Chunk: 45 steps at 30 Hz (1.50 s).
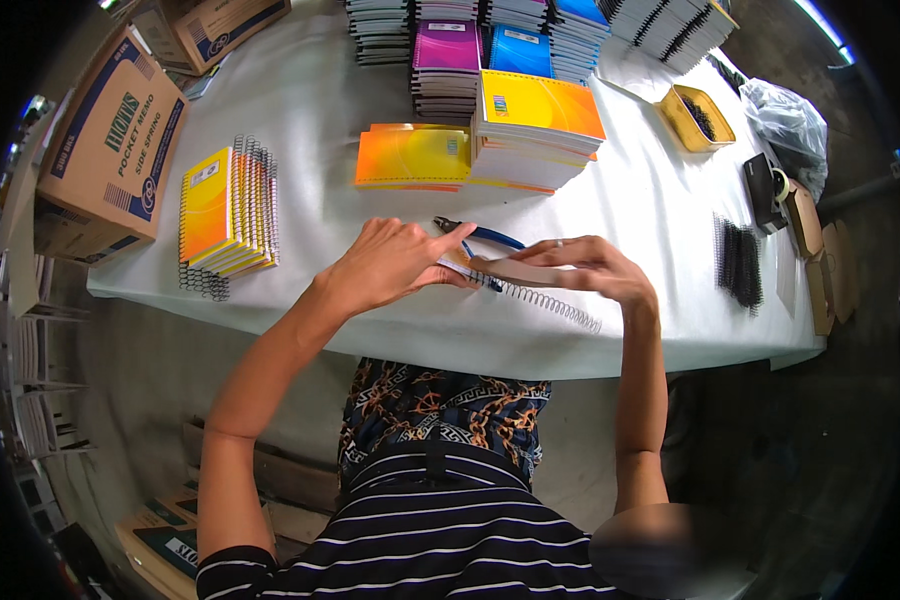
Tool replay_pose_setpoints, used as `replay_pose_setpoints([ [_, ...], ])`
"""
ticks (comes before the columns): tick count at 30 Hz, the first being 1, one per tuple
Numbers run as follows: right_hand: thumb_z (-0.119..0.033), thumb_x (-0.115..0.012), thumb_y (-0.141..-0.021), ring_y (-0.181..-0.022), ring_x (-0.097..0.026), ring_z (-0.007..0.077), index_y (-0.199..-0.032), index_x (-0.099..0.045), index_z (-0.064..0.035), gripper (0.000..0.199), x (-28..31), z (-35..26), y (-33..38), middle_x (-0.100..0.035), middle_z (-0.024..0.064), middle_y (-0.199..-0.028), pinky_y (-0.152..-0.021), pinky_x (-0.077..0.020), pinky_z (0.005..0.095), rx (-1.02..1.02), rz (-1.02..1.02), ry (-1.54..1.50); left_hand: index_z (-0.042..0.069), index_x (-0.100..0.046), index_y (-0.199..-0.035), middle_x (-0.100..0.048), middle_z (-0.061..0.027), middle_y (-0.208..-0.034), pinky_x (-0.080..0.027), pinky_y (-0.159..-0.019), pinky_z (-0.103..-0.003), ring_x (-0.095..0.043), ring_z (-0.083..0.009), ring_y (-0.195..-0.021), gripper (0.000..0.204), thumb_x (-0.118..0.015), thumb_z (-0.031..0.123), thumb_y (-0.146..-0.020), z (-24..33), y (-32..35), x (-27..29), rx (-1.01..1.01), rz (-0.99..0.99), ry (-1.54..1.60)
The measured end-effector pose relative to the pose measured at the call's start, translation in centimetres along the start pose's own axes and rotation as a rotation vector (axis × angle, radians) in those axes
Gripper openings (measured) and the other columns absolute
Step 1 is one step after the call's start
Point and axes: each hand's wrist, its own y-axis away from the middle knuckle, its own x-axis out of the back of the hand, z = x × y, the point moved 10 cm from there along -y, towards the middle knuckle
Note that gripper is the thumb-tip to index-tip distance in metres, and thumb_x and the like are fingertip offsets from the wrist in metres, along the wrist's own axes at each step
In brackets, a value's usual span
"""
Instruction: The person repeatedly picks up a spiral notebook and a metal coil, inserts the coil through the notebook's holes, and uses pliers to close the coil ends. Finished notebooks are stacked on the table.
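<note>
My left hand is closed on a small notebook held edge-on near the table's front edge, its thumb pointing right. A thin metal spiral coil runs from the notebook's edge out to the lower right, with its far end loose. Over the notebook and the start of the coil reaches my right hand, wearing a ring. Its fingers are smeared by motion, so their grip is unclear. Pliers with blue handles lie just beyond my hands, partly hidden by them.
Orange-yellow covers and a tall stack of notebook blocks stand ahead. Coiled notebooks lie left beside cardboard boxes. A yellow tray, a tape dispenser and black coils are on the right.
</note>
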Motion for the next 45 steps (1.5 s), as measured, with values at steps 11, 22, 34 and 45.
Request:
replay_pose_setpoints([
  [11, -0.048, -0.062, -0.078, -0.105, -0.063, 0.0320, -0.112, -0.071, 0.0016, 0.061, 0.0, 1.1, -1.2, -0.065, 0.0221, -0.120, -0.090, -0.0502, 0.0428, 0.125, 0.031, -0.311, 0.017, -0.043, -0.144, -0.072, -0.0094, -0.096, -0.055, -0.065, -0.042, -0.069, -0.0320, -0.076, 0.075, -0.072, 0.043, -0.080, -0.7, -0.2, 0.6, 0.040, 0.073, -0.016],
  [22, -0.043, -0.066, -0.075, -0.110, -0.061, 0.0356, -0.112, -0.071, 0.0016, 0.058, -0.5, 1.0, -3.2, -0.064, 0.0230, -0.120, -0.097, -0.0471, 0.0447, -0.025, 0.027, -0.126, 0.026, -0.050, -0.140, -0.066, -0.0026, -0.123, -0.057, -0.076, -0.039, -0.069, -0.0275, -0.089, 0.074, -0.077, 0.042, -0.073, -4.0, 1.2, 0.6, 0.171, 0.085, 0.080],
  [34, -0.044, -0.063, -0.078, -0.113, -0.059, 0.0354, -0.111, -0.071, 0.0036, 0.059, -0.5, 2.0, -4.2, -0.063, 0.0249, -0.120, -0.098, -0.0463, 0.0448, 0.023, -0.003, -0.134, 0.019, -0.032, -0.151, -0.062, -0.0111, -0.130, -0.054, -0.085, -0.028, -0.064, -0.0188, -0.111, 0.099, -0.086, 0.020, -0.068, -5.8, 2.2, -0.8, 0.190, 0.493, 0.968],
  [45, -0.042, -0.068, -0.078, -0.110, -0.060, 0.0356, -0.112, -0.070, 0.0036, 0.057, -0.6, 1.3, -4.3, -0.062, 0.0242, -0.122, -0.096, -0.0467, 0.0433, -0.060, -0.020, -0.125, 0.016, -0.029, -0.152, -0.065, -0.0078, -0.127, -0.054, -0.096, -0.037, -0.063, -0.0174, -0.110, 0.101, -0.084, 0.016, -0.068, -5.6, 3.1, -2.0, 0.177, 0.628, 0.936],
])
